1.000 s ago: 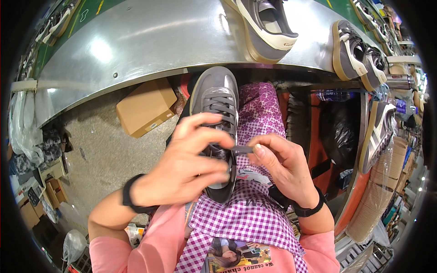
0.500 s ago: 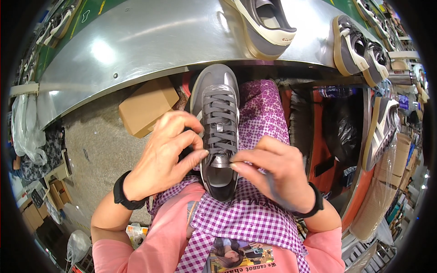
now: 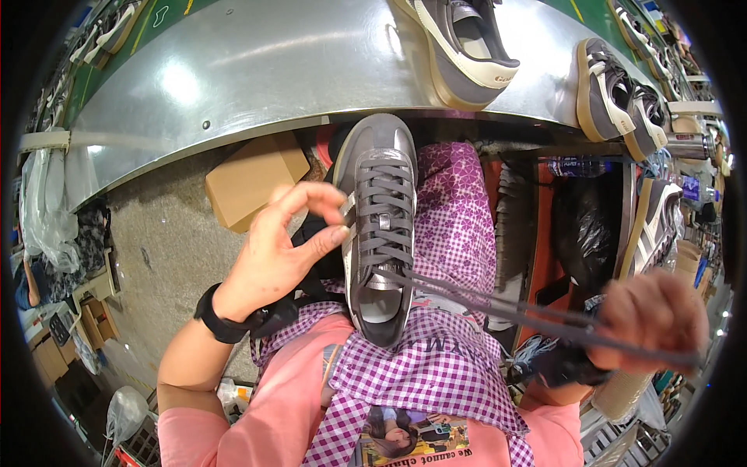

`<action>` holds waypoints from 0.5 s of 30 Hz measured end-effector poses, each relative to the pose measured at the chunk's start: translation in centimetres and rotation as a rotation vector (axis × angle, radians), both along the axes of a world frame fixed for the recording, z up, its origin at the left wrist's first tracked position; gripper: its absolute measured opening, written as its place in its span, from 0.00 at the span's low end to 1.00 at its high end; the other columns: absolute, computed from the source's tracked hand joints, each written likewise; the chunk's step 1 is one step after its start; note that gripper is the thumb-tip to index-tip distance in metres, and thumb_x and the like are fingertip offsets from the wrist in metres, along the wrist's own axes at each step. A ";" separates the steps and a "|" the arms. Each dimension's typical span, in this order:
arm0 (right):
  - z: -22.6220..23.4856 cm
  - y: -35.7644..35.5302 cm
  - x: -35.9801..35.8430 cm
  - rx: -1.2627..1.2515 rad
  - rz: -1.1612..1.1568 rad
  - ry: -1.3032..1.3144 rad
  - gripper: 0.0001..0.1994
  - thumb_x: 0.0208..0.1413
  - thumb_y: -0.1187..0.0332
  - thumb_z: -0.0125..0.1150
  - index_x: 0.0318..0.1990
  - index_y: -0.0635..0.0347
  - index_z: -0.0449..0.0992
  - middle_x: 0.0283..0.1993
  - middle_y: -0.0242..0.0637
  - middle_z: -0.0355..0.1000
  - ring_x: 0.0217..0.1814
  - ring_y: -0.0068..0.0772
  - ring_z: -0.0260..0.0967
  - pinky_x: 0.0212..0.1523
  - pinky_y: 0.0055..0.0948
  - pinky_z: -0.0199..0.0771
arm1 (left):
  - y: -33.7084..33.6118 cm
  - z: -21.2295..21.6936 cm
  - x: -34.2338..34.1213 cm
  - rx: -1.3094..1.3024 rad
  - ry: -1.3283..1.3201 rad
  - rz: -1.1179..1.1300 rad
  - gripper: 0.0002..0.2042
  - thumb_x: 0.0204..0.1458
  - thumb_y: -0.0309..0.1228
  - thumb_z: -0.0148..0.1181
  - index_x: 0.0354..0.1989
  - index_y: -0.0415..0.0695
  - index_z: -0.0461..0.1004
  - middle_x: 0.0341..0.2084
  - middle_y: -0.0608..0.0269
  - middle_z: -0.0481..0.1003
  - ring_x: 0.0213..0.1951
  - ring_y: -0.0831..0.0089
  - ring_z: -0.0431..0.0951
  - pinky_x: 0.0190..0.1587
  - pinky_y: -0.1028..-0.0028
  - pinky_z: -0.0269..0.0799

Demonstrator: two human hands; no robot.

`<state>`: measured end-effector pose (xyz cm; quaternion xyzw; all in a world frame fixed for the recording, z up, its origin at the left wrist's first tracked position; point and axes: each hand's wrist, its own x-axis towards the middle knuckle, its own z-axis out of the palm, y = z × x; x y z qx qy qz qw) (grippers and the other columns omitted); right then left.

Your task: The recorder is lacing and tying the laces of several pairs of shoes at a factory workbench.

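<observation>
Head view: the left hand (image 3: 272, 253) steadies a grey sneaker (image 3: 379, 226) on the lap with loosely curled fingers, while the right hand (image 3: 650, 319), fisted, pulls its laces (image 3: 498, 303) taut; likely tightening, with tying needing both ends.

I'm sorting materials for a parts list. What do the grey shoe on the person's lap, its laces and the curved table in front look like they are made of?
Grey low-top shoe: matte, napped upper, probably suede or similar, with paler side stripes. Flat dark grey laces: woven textile by the look, pulled taut by the right hand. Curved silver table: shiny sheet metal, showing glare and a rivet.
</observation>
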<state>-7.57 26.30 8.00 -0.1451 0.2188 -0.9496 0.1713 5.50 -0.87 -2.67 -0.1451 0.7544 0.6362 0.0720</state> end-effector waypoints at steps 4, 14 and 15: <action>1.1 -1.5 -1.0 0.127 0.539 0.125 0.09 0.45 0.80 0.61 0.16 0.63 0.72 0.13 0.33 0.59 0.07 0.22 0.52 0.08 0.25 0.47 | 2.1 2.6 -2.3 -0.416 0.423 -0.364 0.24 0.41 0.35 0.69 0.49 0.41 0.72 0.40 0.57 0.74 0.48 0.58 0.71 0.51 0.64 0.64; -7.0 -2.7 0.9 1.382 1.023 0.651 0.14 0.64 0.68 0.47 0.41 0.68 0.78 0.25 0.37 0.75 0.29 0.30 0.74 0.36 0.27 0.74 | 9.8 7.3 -0.3 -0.111 0.631 -0.683 0.11 0.48 0.34 0.59 0.22 0.39 0.70 0.24 0.52 0.72 0.31 0.57 0.74 0.36 0.64 0.67; -7.9 -3.3 1.9 1.193 1.143 0.448 0.21 0.57 0.69 0.54 0.55 0.75 0.68 0.24 0.48 0.74 0.26 0.42 0.76 0.32 0.33 0.75 | 10.2 6.9 -0.1 -0.081 0.723 -0.701 0.13 0.50 0.37 0.57 0.23 0.39 0.70 0.20 0.53 0.70 0.27 0.57 0.73 0.32 0.63 0.66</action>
